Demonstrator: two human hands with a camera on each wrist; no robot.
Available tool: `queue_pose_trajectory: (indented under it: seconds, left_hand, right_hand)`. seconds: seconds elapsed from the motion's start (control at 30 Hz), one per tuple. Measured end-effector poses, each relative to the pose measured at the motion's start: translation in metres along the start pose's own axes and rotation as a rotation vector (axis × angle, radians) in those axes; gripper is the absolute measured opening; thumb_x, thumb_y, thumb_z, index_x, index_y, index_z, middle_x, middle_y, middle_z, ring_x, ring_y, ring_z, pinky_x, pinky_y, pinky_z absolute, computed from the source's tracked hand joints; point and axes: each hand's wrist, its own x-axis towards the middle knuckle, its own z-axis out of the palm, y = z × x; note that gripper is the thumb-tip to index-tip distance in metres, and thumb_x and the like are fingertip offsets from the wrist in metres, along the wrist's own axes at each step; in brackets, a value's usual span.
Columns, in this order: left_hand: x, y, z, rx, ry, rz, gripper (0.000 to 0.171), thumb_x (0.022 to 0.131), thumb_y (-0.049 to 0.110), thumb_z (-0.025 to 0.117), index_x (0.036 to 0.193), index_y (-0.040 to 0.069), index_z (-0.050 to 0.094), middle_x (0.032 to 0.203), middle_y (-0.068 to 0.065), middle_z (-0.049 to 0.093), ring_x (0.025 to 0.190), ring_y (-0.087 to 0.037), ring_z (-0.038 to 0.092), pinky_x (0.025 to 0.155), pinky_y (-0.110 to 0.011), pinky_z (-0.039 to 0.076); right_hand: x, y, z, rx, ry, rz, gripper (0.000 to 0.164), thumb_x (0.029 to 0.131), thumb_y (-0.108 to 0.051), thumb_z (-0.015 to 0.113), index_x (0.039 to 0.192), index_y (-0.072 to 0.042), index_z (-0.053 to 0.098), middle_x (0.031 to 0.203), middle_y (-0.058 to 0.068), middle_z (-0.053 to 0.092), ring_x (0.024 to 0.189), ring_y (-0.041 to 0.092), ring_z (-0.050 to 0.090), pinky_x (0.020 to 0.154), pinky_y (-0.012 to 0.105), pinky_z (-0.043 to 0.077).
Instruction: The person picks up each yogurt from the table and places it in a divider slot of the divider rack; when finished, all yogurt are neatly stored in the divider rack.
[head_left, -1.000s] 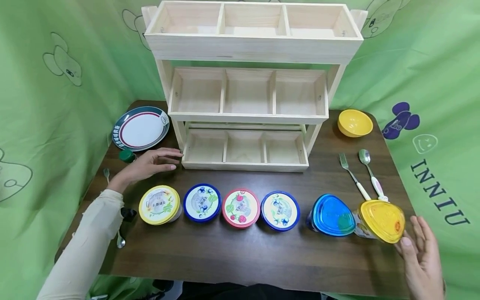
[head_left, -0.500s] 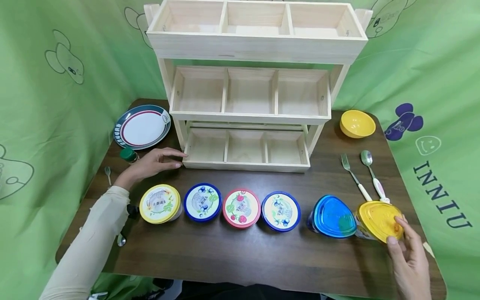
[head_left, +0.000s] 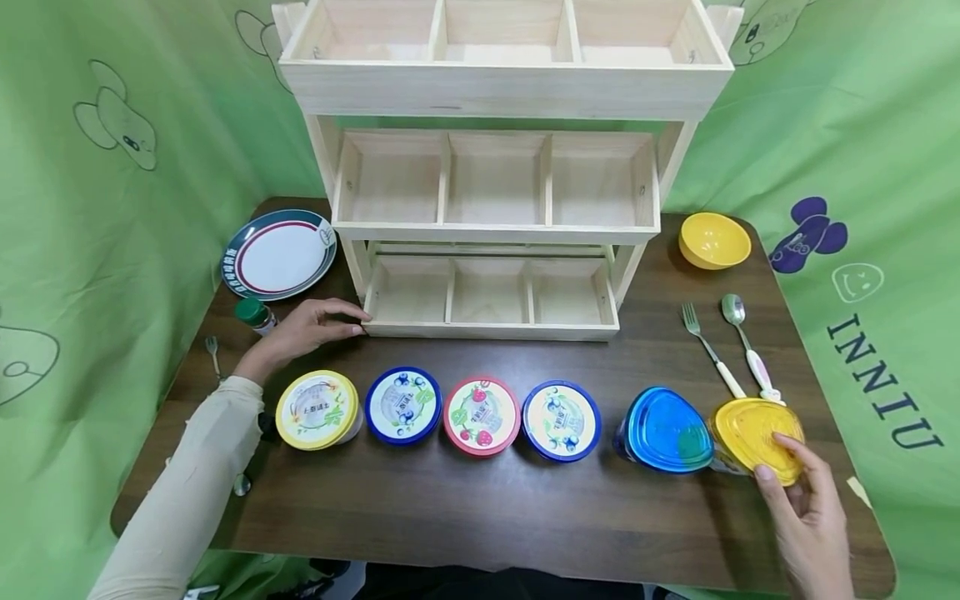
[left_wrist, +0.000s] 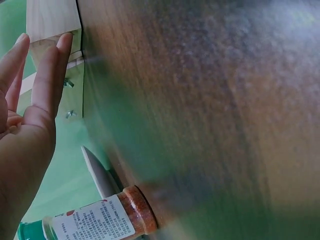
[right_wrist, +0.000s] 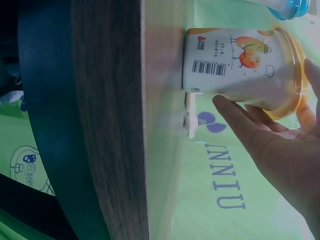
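Note:
My right hand (head_left: pixel 813 508) is at a white tub with a yellow lid (head_left: pixel 752 429), thumb and fingers around the lid's near right edge. The right wrist view shows the tub's printed side (right_wrist: pixel 230 62) upright on the table, a finger (right_wrist: pixel 235 112) along its wall. My left hand (head_left: pixel 303 333) has its fingers extended, tips at the left front corner of the wooden rack (head_left: pixel 487 332). Beside that wrist stands a green-capped seasoning bottle (head_left: pixel 257 315). A blue-lidded tub (head_left: pixel 667 429) stands next to the yellow-lidded one.
Several round-lidded tubs line the table: yellow (head_left: pixel 318 410), blue (head_left: pixel 403 406), pink (head_left: pixel 482 417) and another blue (head_left: pixel 561 421). A plate (head_left: pixel 277 254) lies back left. A yellow bowl (head_left: pixel 714 241), a fork (head_left: pixel 708 346) and a spoon (head_left: pixel 750 346) are on the right.
My right hand has moved left from beside the yellow-lidded tub, and its thumb and fingers are now around the lid's edge. The left hand stays at the rack's corner.

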Motion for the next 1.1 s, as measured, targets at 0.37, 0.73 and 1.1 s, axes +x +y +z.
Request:
queue_pose_trajectory:
  seconds: [0.37, 0.73, 1.1]
  left_hand:
    - [0.004, 0.001, 0.001, -0.02, 0.025, -0.033, 0.03, 0.107, 0.019, 0.073, 0.132, 0.003, 0.076, 0.129, -0.018, 0.074, 0.102, -0.015, 0.067, 0.087, -0.029, 0.058]
    - [0.002, 0.004, 0.003, -0.044, 0.01, -0.085, 0.033, 0.109, 0.021, 0.071, 0.136, 0.004, 0.074, 0.132, -0.018, 0.072, 0.109, -0.02, 0.064, 0.09, -0.027, 0.057]
    - [0.001, 0.003, 0.003, -0.044, 0.014, -0.088, 0.033, 0.109, 0.021, 0.07, 0.137, 0.005, 0.074, 0.134, -0.017, 0.072, 0.115, -0.024, 0.063, 0.094, -0.029, 0.057]
  right_hand:
    - [-0.001, 0.002, 0.001, -0.024, 0.008, 0.04, 0.053, 0.111, 0.001, 0.056, 0.16, -0.017, 0.048, 0.145, -0.011, 0.044, 0.127, 0.004, 0.048, 0.095, -0.002, 0.043]
    - [0.004, -0.007, -0.01, 0.161, -0.02, -0.023, 0.053, 0.107, 0.012, 0.055, 0.152, -0.015, 0.057, 0.136, -0.007, 0.055, 0.118, -0.005, 0.059, 0.093, 0.002, 0.048]
    - [0.045, -0.051, -0.023, 0.181, 0.013, -0.144, 0.056, 0.1, 0.023, 0.055, 0.151, 0.001, 0.057, 0.148, 0.003, 0.052, 0.133, 0.011, 0.058, 0.099, 0.008, 0.05]
